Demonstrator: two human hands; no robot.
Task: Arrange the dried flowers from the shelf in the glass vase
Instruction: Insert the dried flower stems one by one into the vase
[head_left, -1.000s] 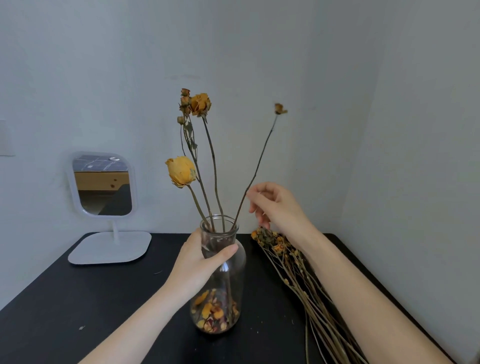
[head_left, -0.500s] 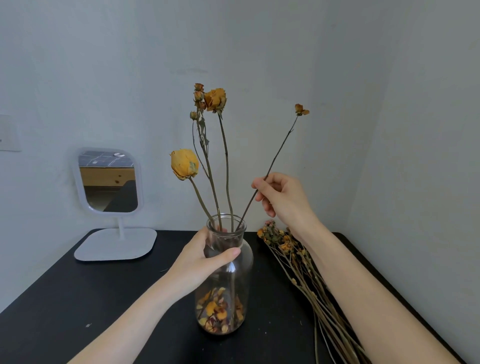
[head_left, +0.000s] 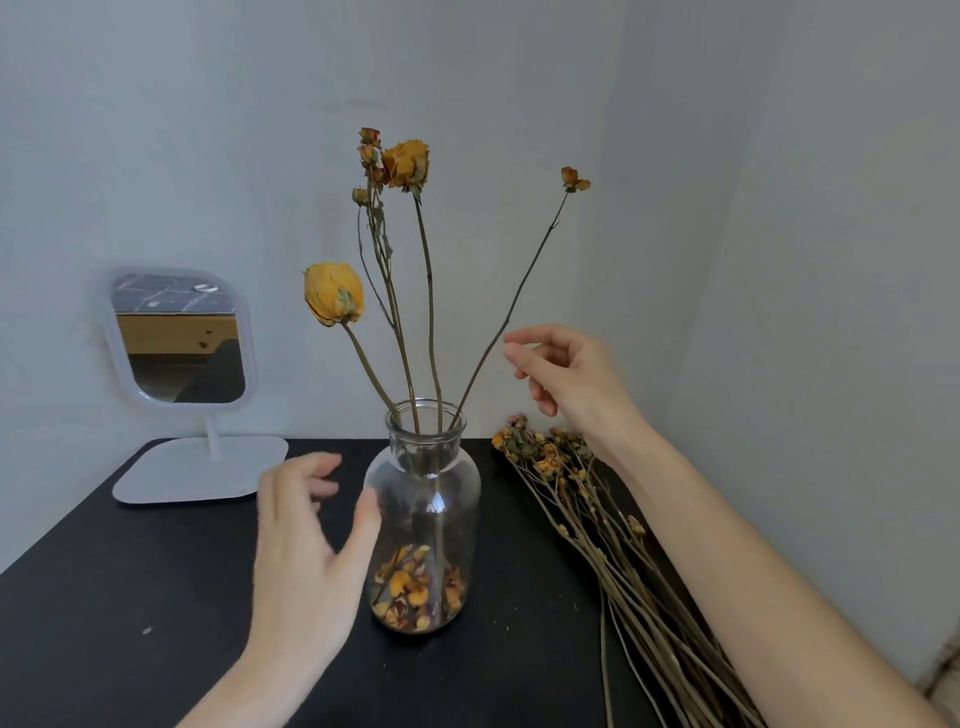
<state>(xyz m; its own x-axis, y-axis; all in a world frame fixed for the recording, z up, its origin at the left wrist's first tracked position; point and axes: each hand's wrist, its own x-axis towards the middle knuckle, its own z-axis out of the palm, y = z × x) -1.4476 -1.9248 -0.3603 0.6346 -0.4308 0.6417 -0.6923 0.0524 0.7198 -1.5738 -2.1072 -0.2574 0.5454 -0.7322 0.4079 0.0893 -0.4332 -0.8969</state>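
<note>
A clear glass vase (head_left: 423, 514) stands upright near the middle of the black surface (head_left: 130, 597), with a loose layer of dried petals (head_left: 415, 590) at its bottom. Four dried stems rise from its neck and fan out: a yellow rose (head_left: 332, 293) leaning left, a thin sprig of small buds (head_left: 370, 156) and a taller orange rose (head_left: 406, 163) near the centre, and a long bare stem with a small bud (head_left: 574, 179) slanting up to the right.

The left hand (head_left: 306, 551) is beside the vase on its left, fingers spread apart and holding nothing; its thumb is at the glass wall, and whether it touches cannot be told because the hand is blurred. The right hand (head_left: 569, 376) hangs to the right of the slanting stem, fingers loosely curled and parted, gripping nothing; the fingertips are just beside the stem.

A bundle of dried flowers (head_left: 587, 519) lies on the surface to the right of the vase, heads toward the far wall, stems running near and partly under the right forearm. A small white mirror (head_left: 179, 338) on a flat stand sits at the far left.
</note>
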